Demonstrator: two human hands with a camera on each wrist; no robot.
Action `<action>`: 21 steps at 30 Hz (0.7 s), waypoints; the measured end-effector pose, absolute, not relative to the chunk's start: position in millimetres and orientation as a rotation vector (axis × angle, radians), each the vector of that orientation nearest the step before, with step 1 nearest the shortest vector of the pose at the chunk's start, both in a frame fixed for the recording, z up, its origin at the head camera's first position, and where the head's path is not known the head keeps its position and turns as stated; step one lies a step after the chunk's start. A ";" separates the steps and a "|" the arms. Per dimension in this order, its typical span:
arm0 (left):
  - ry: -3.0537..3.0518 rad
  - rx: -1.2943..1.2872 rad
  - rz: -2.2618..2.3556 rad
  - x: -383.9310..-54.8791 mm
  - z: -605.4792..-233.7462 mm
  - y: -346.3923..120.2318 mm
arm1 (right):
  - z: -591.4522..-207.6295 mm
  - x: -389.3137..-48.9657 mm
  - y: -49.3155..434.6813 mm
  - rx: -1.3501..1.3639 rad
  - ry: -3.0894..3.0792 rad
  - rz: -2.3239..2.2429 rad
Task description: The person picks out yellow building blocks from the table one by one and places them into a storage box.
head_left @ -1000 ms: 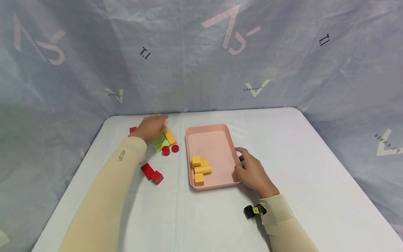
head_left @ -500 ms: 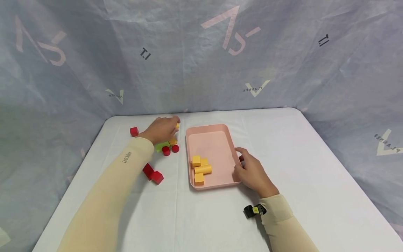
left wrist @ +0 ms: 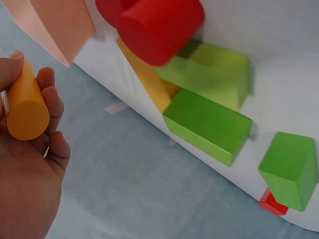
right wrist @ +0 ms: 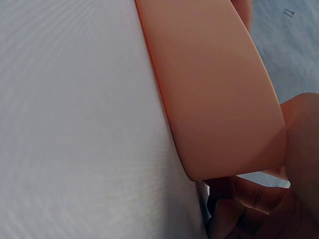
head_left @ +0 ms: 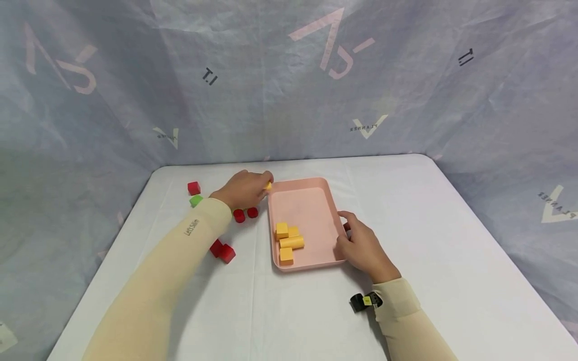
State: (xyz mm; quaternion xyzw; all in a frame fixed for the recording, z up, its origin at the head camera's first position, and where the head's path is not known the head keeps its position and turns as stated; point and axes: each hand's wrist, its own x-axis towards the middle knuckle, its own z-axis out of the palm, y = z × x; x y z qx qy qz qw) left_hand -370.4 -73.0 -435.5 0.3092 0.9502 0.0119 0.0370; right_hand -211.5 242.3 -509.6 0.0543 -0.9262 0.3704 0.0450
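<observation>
Tabletop [head_left: 429, 225]: white, grey fabric [head_left: 271, 100] behind.
Yellow cylinder [left wrist: 28, 107]: held in the left hand's [head_left: 243, 190] curled fingers, near the pink tray [head_left: 316, 215].
Right hand [head_left: 363, 246]: fingers grip the pink tray's edge.
Yellow pieces [head_left: 291, 242]: inside, left of right fingers.

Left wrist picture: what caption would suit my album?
Left hand holding a yellow-orange cylinder, with green blocks on the white table nearby.

A tray [head_left: 311, 213] is set on the table [head_left: 420, 225] at mid-frame, blocks [head_left: 286, 256] and a cylinder [head_left: 291, 242] in its lower left. Loose blocks [head_left: 193, 188] are scattered to its left, around the left sleeve [head_left: 153, 281]. By the tray's upper left corner, a second cylinder [left wrist: 28, 117] is held in the left hand [head_left: 244, 189]; its lower right side is gripped by the right hand [head_left: 363, 245].
</observation>
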 end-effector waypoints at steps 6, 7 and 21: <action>2.885 1.097 0.004 -364.8 -435.0 -61.2 | -509.2 -211.5 242.4 0.157 -2.838 1.140; 2.876 1.116 0.010 -363.7 -434.9 -58.8 | -509.0 -211.3 242.5 0.159 -2.839 1.134; 2.772 1.183 0.059 -353.5 -437.0 -36.3 | -506.1 -209.7 241.5 0.143 -2.844 1.126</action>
